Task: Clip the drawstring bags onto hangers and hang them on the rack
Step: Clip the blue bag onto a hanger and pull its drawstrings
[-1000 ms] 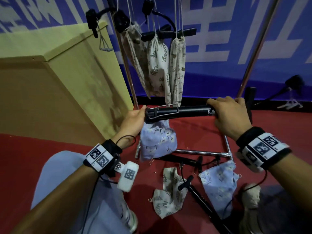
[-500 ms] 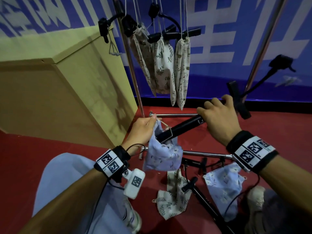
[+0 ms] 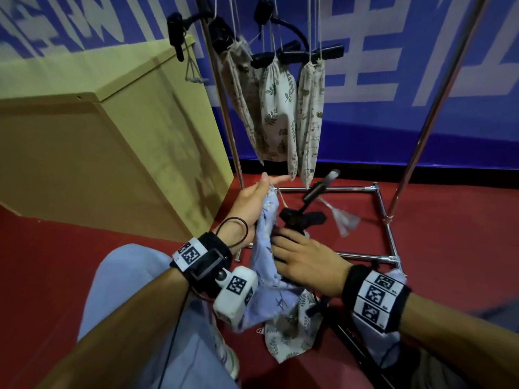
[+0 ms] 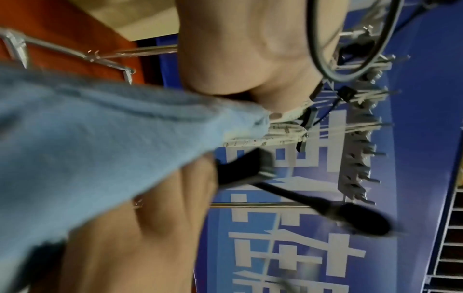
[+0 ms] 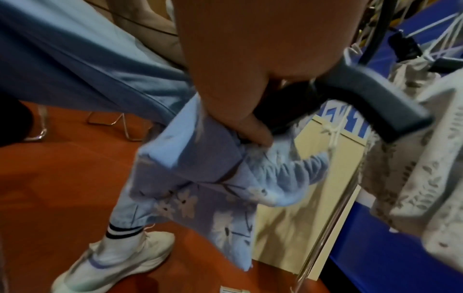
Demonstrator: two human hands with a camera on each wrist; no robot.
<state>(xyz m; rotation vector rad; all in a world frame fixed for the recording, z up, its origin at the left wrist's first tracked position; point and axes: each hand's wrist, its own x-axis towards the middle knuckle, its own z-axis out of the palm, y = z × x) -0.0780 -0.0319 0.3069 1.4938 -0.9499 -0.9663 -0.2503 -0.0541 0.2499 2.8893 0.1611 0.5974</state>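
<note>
My left hand pinches the gathered top of the soft blue flowered cloth drawstring bag; my right hand grips it with the black plastic clip hanger, near the rack's base.

Tight below, open to the right of the hung bags

We see the rack crowded on its left side: three cream bags hang close together on black hangers, just beside the left upright and near the yellow box. Between those bags and the right upright the blue wall shows through open air. Low down, the base bars frame the red floor, where a leaf-print bag and a spare hanger lie near the person's shoe.
</note>
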